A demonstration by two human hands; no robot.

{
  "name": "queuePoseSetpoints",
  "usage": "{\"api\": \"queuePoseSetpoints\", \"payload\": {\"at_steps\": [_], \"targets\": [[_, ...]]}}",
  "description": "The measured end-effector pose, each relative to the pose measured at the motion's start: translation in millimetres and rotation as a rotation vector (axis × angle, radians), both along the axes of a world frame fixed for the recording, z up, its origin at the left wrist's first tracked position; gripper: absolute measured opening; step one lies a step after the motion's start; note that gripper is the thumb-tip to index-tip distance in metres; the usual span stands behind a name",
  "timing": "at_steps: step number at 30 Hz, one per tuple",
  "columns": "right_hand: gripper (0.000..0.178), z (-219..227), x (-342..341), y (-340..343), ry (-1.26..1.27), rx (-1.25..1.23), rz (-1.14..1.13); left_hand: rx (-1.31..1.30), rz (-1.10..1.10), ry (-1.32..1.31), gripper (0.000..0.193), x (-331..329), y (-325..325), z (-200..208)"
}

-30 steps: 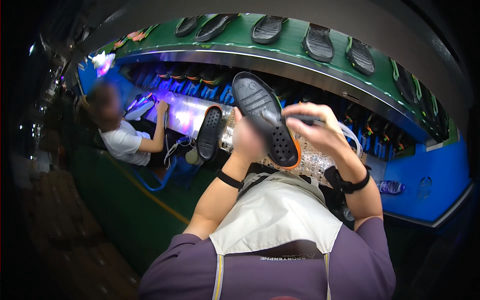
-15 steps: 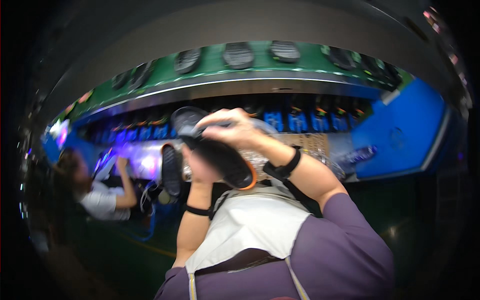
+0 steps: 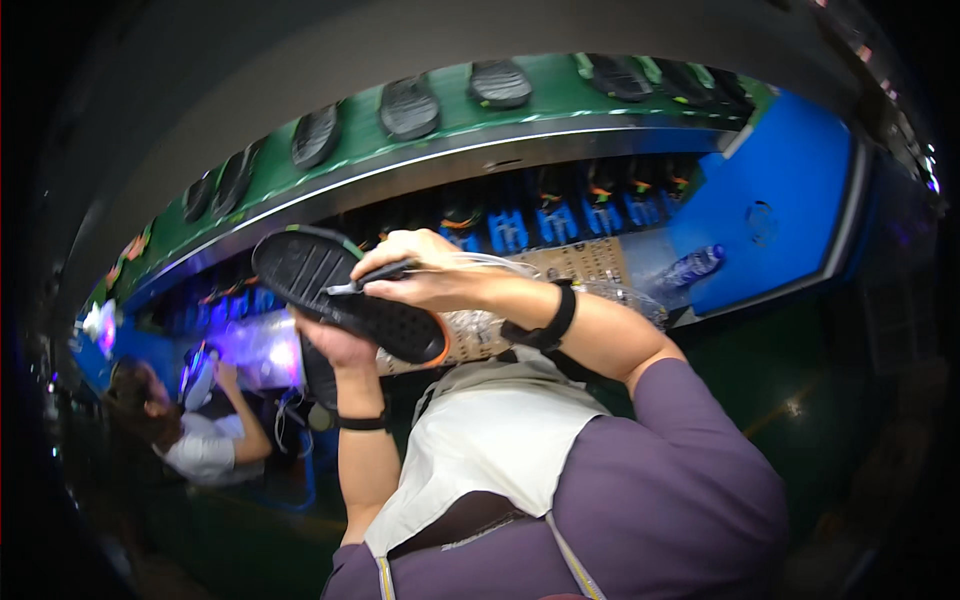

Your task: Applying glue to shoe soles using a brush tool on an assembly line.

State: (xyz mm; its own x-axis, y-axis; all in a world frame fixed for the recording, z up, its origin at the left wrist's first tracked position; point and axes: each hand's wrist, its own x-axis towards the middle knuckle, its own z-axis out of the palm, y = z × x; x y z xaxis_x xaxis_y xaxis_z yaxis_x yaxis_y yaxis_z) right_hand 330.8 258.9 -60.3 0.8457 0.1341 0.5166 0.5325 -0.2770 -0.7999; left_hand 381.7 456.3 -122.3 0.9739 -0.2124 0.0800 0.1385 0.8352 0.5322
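A black shoe sole [image 3: 295, 262] with an orange rim at one end and a bit of green along its edge is tilted in front of my chest. From beneath, my left hand [image 3: 345, 347] grips its side, fingers hidden under it. My right hand [image 3: 428, 268] is closed around a slim dark pen-shaped tool [image 3: 385, 270] with a pale tip. That tip is at the sole's ribbed upper face; whether it touches I cannot tell. A pale tube or cord [image 3: 500, 262] runs from behind the right hand. Just below my left hand another dark sole [image 3: 318, 378] is partly hidden.
Several black soles lie along a green shelf [image 3: 455, 112] at the back. Under it, black shoes stand in blue holders [image 3: 508, 230]. A perforated brown board [image 3: 585, 262] covers the bench, near a clear plastic bottle [image 3: 695, 265]. At left, a person [image 3: 205, 435] works under purple light.
The view has turned. The held sole has moved left and now shows its ribbed face more fully. The tool's pale tip has come into plain sight at the sole.
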Motion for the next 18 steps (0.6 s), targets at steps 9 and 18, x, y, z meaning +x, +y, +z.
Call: {"api": "queuePoseSetpoints", "payload": {"at_steps": [9,18], "targets": [[0.033,22.9,-17.6,14.8,-0.161,-0.161,0.103,-0.233,-0.223,-0.098,0.109,18.0,16.0,22.4],[0.036,29.2,-20.4,23.9,-0.238,-0.314,0.193,-0.245,-0.148,-0.136,0.105,33.6,41.8,49.6]]}}
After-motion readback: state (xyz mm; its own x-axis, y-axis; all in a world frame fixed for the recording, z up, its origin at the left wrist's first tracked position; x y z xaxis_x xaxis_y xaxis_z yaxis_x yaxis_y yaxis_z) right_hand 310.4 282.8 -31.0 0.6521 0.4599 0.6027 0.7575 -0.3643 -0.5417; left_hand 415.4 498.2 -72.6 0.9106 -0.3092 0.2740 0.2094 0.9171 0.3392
